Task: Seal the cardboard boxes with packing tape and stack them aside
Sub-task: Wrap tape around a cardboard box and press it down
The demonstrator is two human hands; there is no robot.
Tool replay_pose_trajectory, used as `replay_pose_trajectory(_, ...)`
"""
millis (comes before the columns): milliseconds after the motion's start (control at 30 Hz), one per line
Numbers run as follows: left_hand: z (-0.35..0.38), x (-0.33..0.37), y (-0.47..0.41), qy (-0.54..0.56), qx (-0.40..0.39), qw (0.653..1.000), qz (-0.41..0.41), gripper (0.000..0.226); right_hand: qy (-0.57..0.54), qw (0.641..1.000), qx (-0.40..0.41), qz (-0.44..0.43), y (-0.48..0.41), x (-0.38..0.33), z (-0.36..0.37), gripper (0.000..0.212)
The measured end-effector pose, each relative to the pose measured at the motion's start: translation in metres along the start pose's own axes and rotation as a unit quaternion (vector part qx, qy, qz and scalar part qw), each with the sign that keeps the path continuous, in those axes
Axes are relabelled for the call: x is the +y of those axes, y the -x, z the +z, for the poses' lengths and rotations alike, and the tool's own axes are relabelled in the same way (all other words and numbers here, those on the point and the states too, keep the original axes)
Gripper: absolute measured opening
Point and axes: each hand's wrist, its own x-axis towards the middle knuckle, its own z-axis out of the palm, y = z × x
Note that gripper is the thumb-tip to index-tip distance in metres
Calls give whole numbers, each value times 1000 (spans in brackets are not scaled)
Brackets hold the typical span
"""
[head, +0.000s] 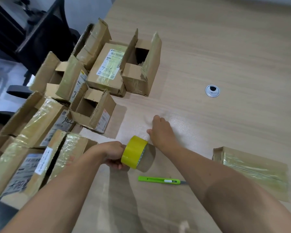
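From the head camera, looking down. Gripping a yellow roll of packing tape [134, 153] in the left hand [113, 154], fingers curled round its near side, low over the counter [225, 47] and close to the front edge. Stretched forward past the roll, the right hand [160, 130], back turned up, fingertips hidden; cannot tell whether pinching anything or lying flat. Just beside the roll, nearer the front edge, a green utility knife [160, 180] flat on the wood, blade tip out at its right end.

As to writing: on the closed box [106, 68] in the far cluster, a white shipping label with print too fine to read and black handwritten digits, upside down and not surely legible. On the side of the open box [92, 110] nearer in, a label with red print, unreadable. Black marker scrawl on the labels of the boxes at the left edge [32, 132], blurred.

As to edges and room: cardboard crowding the left side of the counter, several flaps standing upright, with a tall open box [141, 64] farthest right in the group. Over to the right, one taped box [252, 169] lying flat, well apart from the knife. Between cluster and taped box, bare wood around both hands, running back to a round cable grommet [212, 91] and beyond. Off the left edge, a dark office chair [45, 36].
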Motion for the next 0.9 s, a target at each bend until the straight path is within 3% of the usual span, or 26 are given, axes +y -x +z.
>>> replay_pose_trajectory(133, -1, 7, 10, -13, 38, 999, -4, 25, -63, 997, 23, -25, 18, 5, -8, 7)
replay_pose_trajectory(200, -8, 12, 16, -64, 71, 995, -1, 24, -75, 996, 30, -49, 28, 10, -13, 13)
replay_pose_trajectory(267, -18, 19, 19, -116, 151, 982, 7, 27, -84, 995, 24, -53, 38, 17, -21, 18)
replay_pose_trajectory(333, -24, 30, 29, -149, 257, 955, 16, 26, -99, 994, 10, -34, 49, 23, -34, 19)
replay_pose_trajectory(400, -24, 46, 45, -199, 375, 904, 59, 24, -116, 993, 15, -29, 61, 27, -47, 20)
replay_pose_trajectory(500, 12, 84, 70, -117, 476, 846, 210, 22, -153, 985, 72, -25, 87, 44, -77, 21)
replay_pose_trajectory(600, 82, 122, 77, 8, 372, 874, 312, 17, -183, 968, 172, 16, 118, 79, -107, 25)
replay_pose_trajectory(733, 185, 149, 50, 22, 229, 924, 306, 17, -177, 922, 313, 146, 164, 149, -131, 33)
replay_pose_trajectory(800, 226, 156, 38, 22, 214, 936, 280, 13, -179, 895, 331, 238, 185, 183, -133, 41)
replay_pose_trajectory(900, 263, 162, 24, 88, 185, 947, 248, 27, -236, 880, 267, 315, 206, 218, -125, 52)
